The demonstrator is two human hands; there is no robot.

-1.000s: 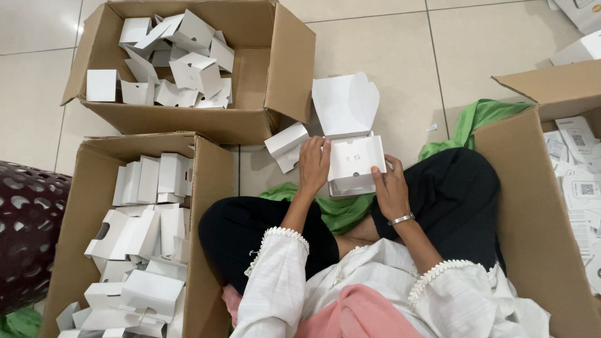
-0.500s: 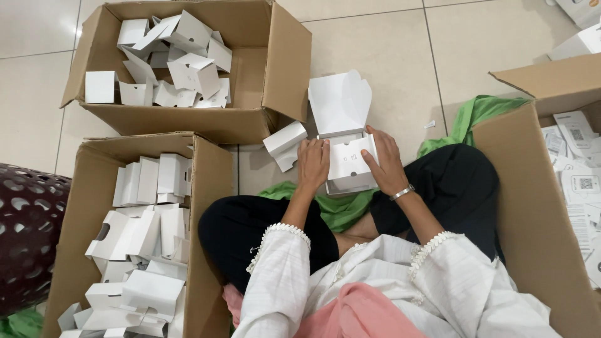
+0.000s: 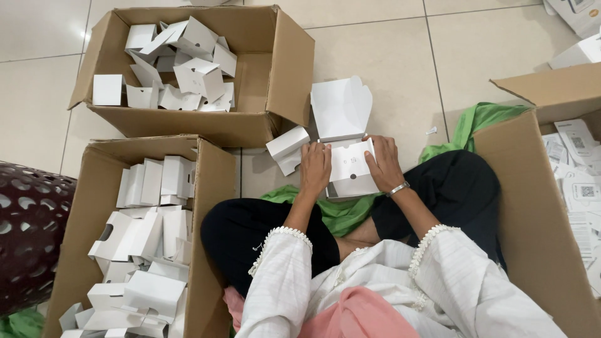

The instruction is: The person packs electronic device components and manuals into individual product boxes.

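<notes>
Head view, looking down on a person seated cross-legged on a tiled floor.

Item in hand: small white box (image 3: 352, 168), lid (image 3: 341, 107) standing open and tilted away from the person. The box sits just above the lap, over the green cloth (image 3: 341, 211), between the two hands.

Left hand (image 3: 315, 168): laid flat against the box's left side, fingers together and pointing away, pressing on the box wall. Pressed on, not wrapped around.

Right hand (image 3: 383, 164): on the box's right edge, fingers curled over its top face, gripping it. A metal bracelet (image 3: 397, 188) sits at the wrist.

Beside the left hand: a loose white box (image 3: 288, 149) on the floor, touching the corner of the far carton.

Far carton (image 3: 285, 75): brown cardboard, flaps open, holding a jumbled heap of folded white boxes (image 3: 188, 69) with lids open.

Near-left carton (image 3: 216, 188): brown cardboard, just beside the person's left knee, filled with flat white blanks (image 3: 150, 225), some stacked upright, some lying loose.

Right carton (image 3: 532, 206): brown cardboard against the right knee, holding printed white cards (image 3: 579, 188).

Left edge: dark maroon perforated basket (image 3: 25, 231), partly out of frame.

Clothing: white sleeves (image 3: 275, 281) with beaded cuffs, black trousers (image 3: 463, 188), pink cloth (image 3: 357, 319) at the bottom.
</notes>
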